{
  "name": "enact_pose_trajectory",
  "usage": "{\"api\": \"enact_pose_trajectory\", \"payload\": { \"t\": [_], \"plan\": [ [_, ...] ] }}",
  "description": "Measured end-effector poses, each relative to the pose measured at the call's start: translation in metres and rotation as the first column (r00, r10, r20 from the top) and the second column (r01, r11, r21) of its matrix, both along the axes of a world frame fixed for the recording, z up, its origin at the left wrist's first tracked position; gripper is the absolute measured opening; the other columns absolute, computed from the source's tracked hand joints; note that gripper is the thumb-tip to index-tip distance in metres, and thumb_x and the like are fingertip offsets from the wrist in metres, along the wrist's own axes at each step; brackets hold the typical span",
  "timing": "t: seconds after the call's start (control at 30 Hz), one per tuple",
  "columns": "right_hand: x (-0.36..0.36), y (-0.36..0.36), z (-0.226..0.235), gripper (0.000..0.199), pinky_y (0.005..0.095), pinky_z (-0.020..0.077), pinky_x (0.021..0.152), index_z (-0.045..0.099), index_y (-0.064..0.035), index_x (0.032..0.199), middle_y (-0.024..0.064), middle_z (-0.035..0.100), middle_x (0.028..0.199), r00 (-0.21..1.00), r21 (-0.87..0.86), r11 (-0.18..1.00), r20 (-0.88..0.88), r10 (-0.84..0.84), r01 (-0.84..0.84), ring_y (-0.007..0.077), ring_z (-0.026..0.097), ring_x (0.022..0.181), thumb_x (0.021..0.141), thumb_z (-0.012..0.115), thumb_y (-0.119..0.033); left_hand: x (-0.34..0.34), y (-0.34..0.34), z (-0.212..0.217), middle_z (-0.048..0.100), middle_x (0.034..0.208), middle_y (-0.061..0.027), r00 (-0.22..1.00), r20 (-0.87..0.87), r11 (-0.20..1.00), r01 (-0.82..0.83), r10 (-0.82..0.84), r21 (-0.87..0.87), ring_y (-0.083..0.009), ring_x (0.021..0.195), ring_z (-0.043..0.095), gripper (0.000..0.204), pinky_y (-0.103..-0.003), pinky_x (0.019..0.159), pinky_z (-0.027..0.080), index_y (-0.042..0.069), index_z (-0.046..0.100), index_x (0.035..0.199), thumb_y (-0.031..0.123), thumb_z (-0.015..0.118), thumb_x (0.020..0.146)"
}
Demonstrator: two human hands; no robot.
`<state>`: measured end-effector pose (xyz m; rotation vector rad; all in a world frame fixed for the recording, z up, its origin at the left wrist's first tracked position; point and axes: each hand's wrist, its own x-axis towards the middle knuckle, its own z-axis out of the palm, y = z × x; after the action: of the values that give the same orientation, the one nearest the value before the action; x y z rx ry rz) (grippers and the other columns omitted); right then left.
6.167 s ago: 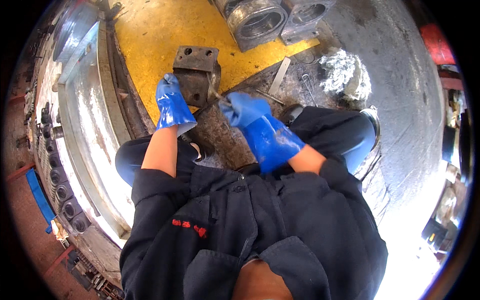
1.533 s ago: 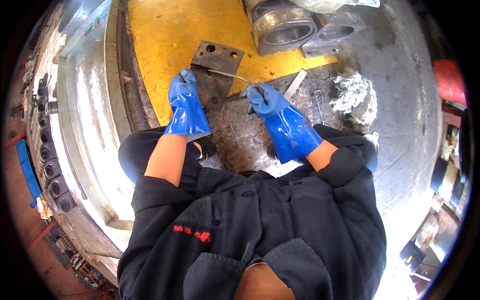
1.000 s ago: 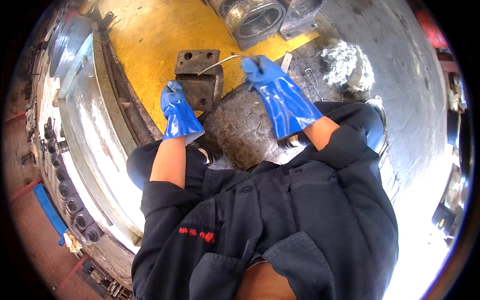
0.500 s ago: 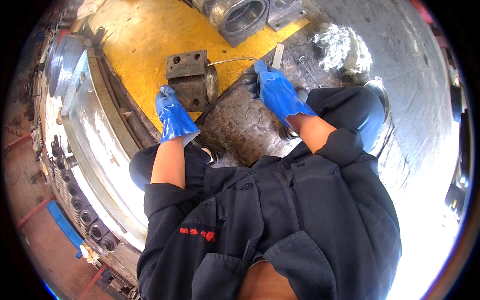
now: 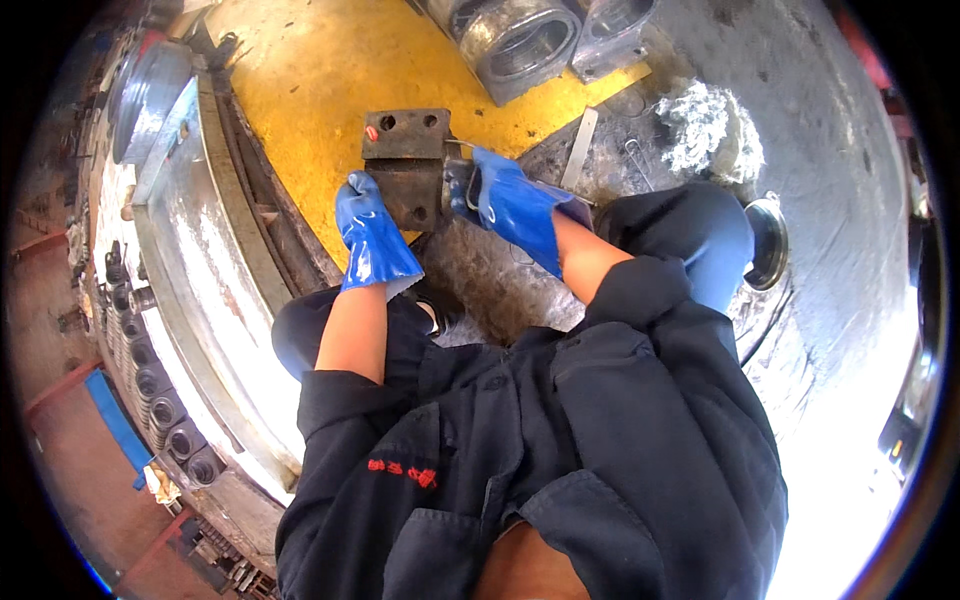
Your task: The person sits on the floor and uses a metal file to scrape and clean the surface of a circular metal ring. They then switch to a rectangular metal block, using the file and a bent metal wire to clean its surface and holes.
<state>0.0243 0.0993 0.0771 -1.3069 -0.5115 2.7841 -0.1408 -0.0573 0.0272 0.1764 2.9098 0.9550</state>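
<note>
A dark, greasy metal block (image 5: 405,180) with bolt holes and a step across its middle sits in front of me, partly over the yellow floor sheet. My left hand (image 5: 372,225), in a blue rubber glove, is closed at the block's left edge and steadies it. My right hand (image 5: 500,195), gloved alike, is closed on a thin bent metal rod (image 5: 462,145) close against the block's right side. Most of the rod is hidden by the glove and the block. A small red tip (image 5: 372,132) shows at the block's upper left hole.
Large bored metal housings (image 5: 520,45) stand at the far side. A flat metal strip (image 5: 580,148), a thin wire piece (image 5: 637,160) and a white rag bundle (image 5: 710,132) lie to the right. A round metal dish (image 5: 768,243) is beside my right knee. A long metal frame (image 5: 215,220) runs along the left.
My right hand has moved left, up to the block, and the rod has gone further in. A red tip now shows at the upper left hole. My left hand stays at the block.
</note>
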Motion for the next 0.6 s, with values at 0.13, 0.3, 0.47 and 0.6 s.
{"api": "enact_pose_trajectory", "payload": {
  "t": [0.13, 0.3, 0.47, 0.6],
  "plan": [
    [0.033, 0.029, -0.041, 0.047, 0.0396, 0.0472, 0.049, 0.066, -0.0083, 0.090, 0.0052, 0.065, 0.070, 0.996, -0.146, 0.986, 0.026, -0.081, 0.084, 0.0219, 0.055, 0.054, 0.102, 0.041, -0.046, 0.001, 0.006, -0.005, 0.068, 0.089, -0.0315, 1.000, -0.014, 1.000, 0.019, -0.019, 0.008, -0.0493, 0.087, 0.065, 0.059, -0.053, 0.076, 0.050, -0.006, 0.070, 0.094, 0.046, 0.043, 0.100],
    [0.054, 0.029, -0.042, 0.045, 0.0299, 0.0428, 0.046, 0.070, -0.0102, 0.104, 0.0000, 0.066, 0.078, 0.978, -0.057, 0.988, 0.160, -0.134, 0.145, 0.0120, 0.052, 0.055, 0.105, 0.040, -0.045, -0.002, 0.000, 0.002, 0.067, 0.089, -0.0317, 0.999, -0.032, 1.000, 0.000, 0.000, -0.024, -0.0497, 0.087, 0.065, 0.059, -0.053, 0.076, 0.050, -0.005, 0.070, 0.093, 0.047, 0.043, 0.099],
    [-0.003, -0.010, -0.036, 0.045, 0.0315, 0.0425, 0.044, 0.069, -0.0112, 0.100, -0.0003, 0.066, 0.077, 0.982, 0.120, 0.980, 0.091, -0.167, 0.156, 0.0122, 0.051, 0.054, 0.105, 0.040, -0.045, 0.003, 0.009, -0.005, 0.067, 0.088, -0.0314, 0.995, -0.094, 0.998, 0.013, -0.019, -0.069, -0.0503, 0.086, 0.065, 0.058, -0.054, 0.076, 0.050, -0.004, 0.070, 0.092, 0.048, 0.043, 0.099],
    [0.000, 0.007, -0.027, 0.046, 0.0317, 0.0419, 0.044, 0.070, -0.0116, 0.101, -0.0017, 0.067, 0.078, 0.993, 0.003, 0.997, 0.087, -0.079, 0.079, 0.0107, 0.049, 0.051, 0.105, 0.040, -0.046, 0.002, 0.001, 0.002, 0.066, 0.087, -0.0313, 0.998, -0.049, 0.999, 0.029, -0.028, 0.025, -0.0497, 0.085, 0.064, 0.058, -0.054, 0.075, 0.050, -0.003, 0.070, 0.090, 0.048, 0.044, 0.098]
  ]
}}
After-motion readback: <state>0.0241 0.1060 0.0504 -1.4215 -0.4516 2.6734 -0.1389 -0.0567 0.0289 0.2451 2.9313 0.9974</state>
